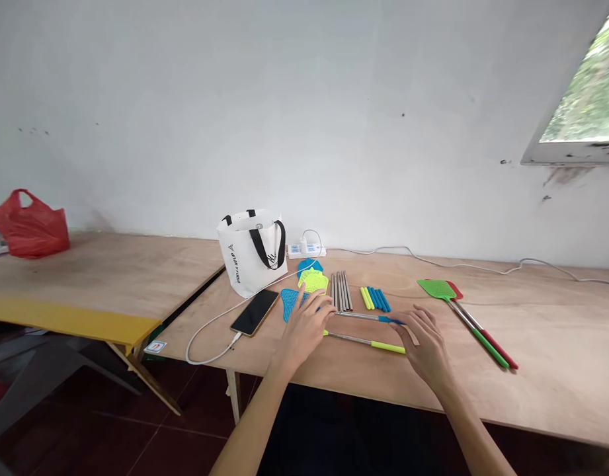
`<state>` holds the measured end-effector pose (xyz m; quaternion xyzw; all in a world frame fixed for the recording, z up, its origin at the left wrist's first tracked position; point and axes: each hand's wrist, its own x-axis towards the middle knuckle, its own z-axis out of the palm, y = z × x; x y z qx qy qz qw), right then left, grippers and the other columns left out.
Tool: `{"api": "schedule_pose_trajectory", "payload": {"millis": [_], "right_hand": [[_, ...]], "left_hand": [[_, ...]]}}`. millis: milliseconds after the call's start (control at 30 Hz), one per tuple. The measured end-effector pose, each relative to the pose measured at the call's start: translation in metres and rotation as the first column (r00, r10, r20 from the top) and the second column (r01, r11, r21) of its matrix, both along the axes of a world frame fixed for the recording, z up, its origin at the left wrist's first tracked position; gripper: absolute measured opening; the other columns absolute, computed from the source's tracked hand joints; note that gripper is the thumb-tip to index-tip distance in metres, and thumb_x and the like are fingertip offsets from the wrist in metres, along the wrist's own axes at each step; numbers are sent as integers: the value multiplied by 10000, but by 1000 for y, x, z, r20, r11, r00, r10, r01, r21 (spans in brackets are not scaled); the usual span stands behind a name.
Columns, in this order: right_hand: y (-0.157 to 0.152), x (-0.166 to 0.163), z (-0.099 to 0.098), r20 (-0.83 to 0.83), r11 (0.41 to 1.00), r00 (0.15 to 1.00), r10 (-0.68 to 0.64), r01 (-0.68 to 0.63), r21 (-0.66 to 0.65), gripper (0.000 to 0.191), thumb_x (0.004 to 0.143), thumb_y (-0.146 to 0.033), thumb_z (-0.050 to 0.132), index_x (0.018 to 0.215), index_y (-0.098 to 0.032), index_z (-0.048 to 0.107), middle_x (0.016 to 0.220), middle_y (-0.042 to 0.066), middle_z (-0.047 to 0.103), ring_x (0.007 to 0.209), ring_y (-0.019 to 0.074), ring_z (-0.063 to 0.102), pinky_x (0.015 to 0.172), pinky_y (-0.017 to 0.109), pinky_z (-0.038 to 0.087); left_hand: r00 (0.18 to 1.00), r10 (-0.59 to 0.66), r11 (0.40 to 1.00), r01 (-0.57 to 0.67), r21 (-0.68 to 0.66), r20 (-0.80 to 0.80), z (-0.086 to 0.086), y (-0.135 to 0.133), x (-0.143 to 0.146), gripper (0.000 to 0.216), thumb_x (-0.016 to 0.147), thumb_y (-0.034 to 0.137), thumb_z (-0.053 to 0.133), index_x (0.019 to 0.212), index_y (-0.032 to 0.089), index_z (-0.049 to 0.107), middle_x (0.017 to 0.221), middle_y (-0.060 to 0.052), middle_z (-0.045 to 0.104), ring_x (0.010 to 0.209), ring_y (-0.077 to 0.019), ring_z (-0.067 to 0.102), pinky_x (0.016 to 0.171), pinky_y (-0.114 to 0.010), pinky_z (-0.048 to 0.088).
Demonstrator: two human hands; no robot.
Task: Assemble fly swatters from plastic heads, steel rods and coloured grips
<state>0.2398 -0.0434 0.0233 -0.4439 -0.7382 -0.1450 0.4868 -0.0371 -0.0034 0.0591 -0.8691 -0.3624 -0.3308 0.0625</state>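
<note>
My left hand closes its fingers around the neck of a blue fly swatter, where the mesh head meets the metal rod. At the other end, my right hand grips the blue handle. The swatter lies level between both hands, just above the table. Nearer to me, a yellow-green fly swatter's handle and rod rest on the table, its head end hidden by my left hand. Behind my hands are several metal rods, yellow grips, blue grips and loose mesh heads.
Green and red fly swatters lie on the right. To the left are a phone on a white charging cable and a white tote bag. A power strip sits by the wall. A red plastic bag stands far left.
</note>
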Motion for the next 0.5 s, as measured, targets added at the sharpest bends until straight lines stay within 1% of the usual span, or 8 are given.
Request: {"api": "schedule_pose_trajectory", "payload": {"millis": [100,200,333,500], "right_hand": [[0,1,-2,20,999,1000,10,-11,39,181,993,-137,546,1033,-266,666,965,14,761,902,202,646,1010,433,443],[1,2,-3,49,996,999,10,-15,84,206,976,-99,561,1061,-260,658,988,22,762,911,205,639,978,429,461],[0,2,-3,78,993,997,-2,-7,118,229,962,-73,581,1076,-256,655,971,17,764,875,191,639,976,433,459],[-3,1,-3,103,986,994,-25,8,166,246,946,-59,600,1074,-255,675,988,12,773,877,180,654,987,432,452]], "left_hand": [[1000,6,1000,-6,-5,-3,-1,-1,2,189,1041,190,494,1076,242,672,1207,-12,699,1324,-225,543,1285,-603,91],[1000,0,1000,0,-2,6,-3,0,4,211,1044,187,490,1104,258,679,1186,1,712,1309,-219,554,1286,-603,76],[999,-6,1000,6,-1,46,-1,-2,5,184,1044,220,511,1053,254,692,1141,2,729,1280,-219,573,1285,-599,62],[997,11,1000,-12,5,75,3,-5,6,138,1033,242,550,999,251,684,1087,19,736,1239,-209,597,1283,-594,28]]}}
